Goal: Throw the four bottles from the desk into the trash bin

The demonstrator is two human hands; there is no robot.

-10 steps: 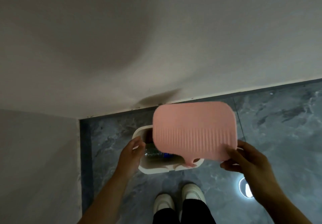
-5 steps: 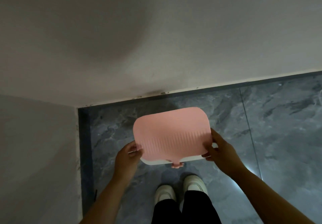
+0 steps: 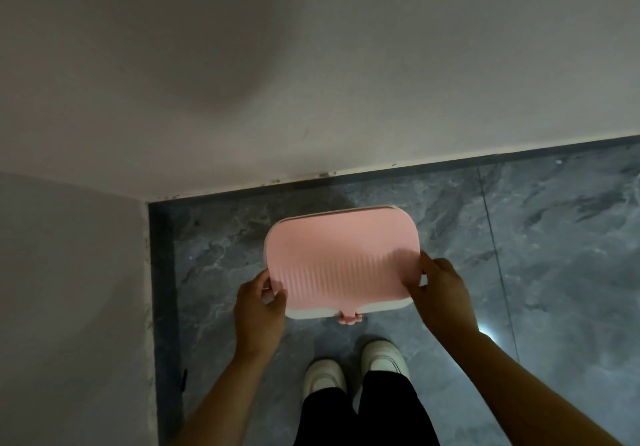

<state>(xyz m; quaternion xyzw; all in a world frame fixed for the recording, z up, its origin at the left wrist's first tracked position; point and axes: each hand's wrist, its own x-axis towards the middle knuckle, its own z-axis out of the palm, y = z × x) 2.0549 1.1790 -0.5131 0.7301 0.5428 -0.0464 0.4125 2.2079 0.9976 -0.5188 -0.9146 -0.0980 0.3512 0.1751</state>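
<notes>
A white trash bin [image 3: 311,313] stands on the floor in a corner, below me. A pink ribbed lid [image 3: 341,255] lies flat over its whole opening, with a small pink tab [image 3: 348,318] hanging at the near edge. My left hand [image 3: 259,310] grips the lid's near left corner. My right hand [image 3: 440,289] pinches the lid's right edge. The bottles are hidden beneath the lid.
Two pale walls meet at the corner just left of and behind the bin. The floor is dark grey marble tile [image 3: 554,255]. My white shoes [image 3: 356,369] stand right in front of the bin. A bright light spot [image 3: 485,329] shines on the floor at right.
The lid, held up and to the right a second ago with bottles showing in the bin, has come down and left onto the bin. My left hand moved from the rim onto the lid.
</notes>
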